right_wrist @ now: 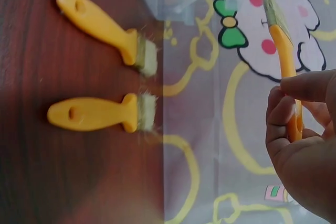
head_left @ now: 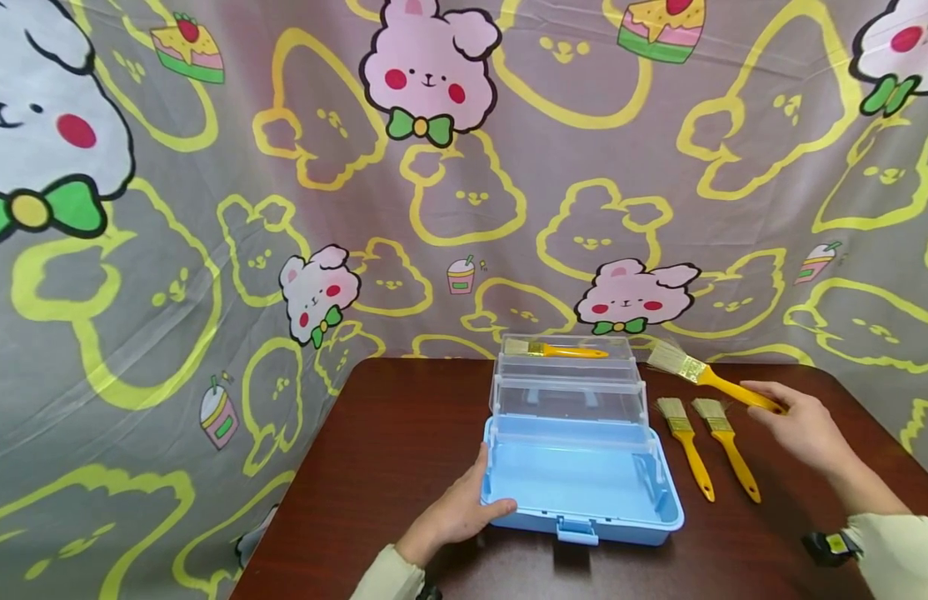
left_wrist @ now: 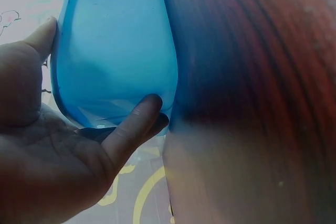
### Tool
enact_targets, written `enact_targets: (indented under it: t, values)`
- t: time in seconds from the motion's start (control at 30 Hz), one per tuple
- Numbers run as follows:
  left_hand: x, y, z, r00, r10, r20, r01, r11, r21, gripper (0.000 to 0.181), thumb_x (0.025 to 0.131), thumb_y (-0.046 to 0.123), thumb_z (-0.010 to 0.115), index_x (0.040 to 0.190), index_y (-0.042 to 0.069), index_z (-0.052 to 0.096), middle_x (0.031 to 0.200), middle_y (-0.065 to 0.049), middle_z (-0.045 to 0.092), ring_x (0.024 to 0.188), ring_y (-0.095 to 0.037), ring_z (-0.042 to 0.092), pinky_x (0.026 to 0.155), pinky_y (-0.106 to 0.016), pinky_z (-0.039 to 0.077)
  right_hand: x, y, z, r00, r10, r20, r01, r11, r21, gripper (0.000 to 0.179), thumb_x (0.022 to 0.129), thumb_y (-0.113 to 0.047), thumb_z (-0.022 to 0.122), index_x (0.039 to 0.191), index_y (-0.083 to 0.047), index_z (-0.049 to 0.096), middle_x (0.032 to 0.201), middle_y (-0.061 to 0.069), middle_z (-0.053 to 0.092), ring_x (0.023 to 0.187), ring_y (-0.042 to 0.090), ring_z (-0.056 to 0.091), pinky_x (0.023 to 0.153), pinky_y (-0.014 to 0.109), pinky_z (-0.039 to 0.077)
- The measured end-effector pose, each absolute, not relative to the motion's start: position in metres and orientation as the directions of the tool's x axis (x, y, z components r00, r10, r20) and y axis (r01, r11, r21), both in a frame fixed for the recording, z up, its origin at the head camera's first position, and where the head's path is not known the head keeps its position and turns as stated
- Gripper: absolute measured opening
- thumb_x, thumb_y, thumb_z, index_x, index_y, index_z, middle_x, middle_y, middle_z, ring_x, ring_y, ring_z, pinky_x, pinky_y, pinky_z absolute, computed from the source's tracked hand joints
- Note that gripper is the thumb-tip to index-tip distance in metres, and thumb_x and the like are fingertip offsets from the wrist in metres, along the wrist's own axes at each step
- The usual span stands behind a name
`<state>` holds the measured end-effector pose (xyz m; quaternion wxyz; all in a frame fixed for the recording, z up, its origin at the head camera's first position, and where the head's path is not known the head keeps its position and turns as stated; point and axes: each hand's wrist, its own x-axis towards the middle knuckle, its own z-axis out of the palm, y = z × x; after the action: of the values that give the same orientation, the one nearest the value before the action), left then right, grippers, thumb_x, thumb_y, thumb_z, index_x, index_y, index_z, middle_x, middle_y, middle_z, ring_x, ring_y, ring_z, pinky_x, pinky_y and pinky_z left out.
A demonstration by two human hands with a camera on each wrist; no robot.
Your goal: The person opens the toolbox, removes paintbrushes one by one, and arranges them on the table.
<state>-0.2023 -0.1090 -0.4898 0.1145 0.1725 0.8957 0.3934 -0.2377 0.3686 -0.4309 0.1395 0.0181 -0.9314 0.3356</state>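
A light blue toolbox point(head_left: 625, 531) with clear trays point(head_left: 569, 402) raised at its back stands on the table. My left hand point(head_left: 452, 505) grips its front left corner, thumb over the front rim and fingers along the left side; the left wrist view shows this hand point(left_wrist: 68, 166) around the blue end. To the right of the box, my right hand point(head_left: 805, 429) holds a paintbrush point(head_left: 726, 386) by its yellow handle, pale bristles pointing up and left. The right wrist view shows the thumb and fingers point(right_wrist: 281, 114) pinching that handle. The lower compartment holds nothing visible.
Right of the box, two similar paintbrushes point(head_left: 686, 450) lie side by side on the dark wooden table point(head_left: 389, 425). Another paintbrush point(head_left: 569, 352) rests in the top clear tray. A latch point(head_left: 576, 531) hangs at the box's front. Patterned cloth point(head_left: 449, 225) surrounds the table's back and left.
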Motion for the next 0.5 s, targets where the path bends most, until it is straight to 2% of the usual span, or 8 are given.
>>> enact_targets:
  t: [0.23, 0.5]
  values:
    - [-0.202, -0.109, -0.491, -0.911, 0.402, -0.092, 0.195, 0.619, 0.761, 0.099, 0.089, 0.045, 0.063, 0.151, 0.004, -0.001, 0.155, -0.018, 0.014, 0.137, -0.031, 0.024, 0.105, -0.052, 0.027, -0.233, 0.388, -0.444, -0.958, 0.115, 0.263, -0.074, 0.788, -0.611, 0.045, 0.096, -0.025, 0.056, 0.131, 0.003, 0.051, 0.110, 0.029, 0.055, 0.060, 0.018, 0.038, 0.047, 0.029, 0.030]
    - [-0.202, -0.110, -0.491, -0.911, 0.403, -0.090, 0.199, 0.620, 0.759, 0.099, 0.089, 0.045, 0.063, 0.151, 0.003, -0.001, 0.155, -0.018, 0.013, 0.137, -0.032, 0.023, 0.105, -0.052, 0.027, -0.230, 0.412, -0.462, -0.962, 0.140, 0.233, -0.018, 0.822, -0.569, 0.045, 0.093, -0.024, 0.061, 0.126, 0.006, 0.053, 0.110, 0.032, 0.056, 0.076, 0.025, 0.047, 0.054, 0.029, 0.033]
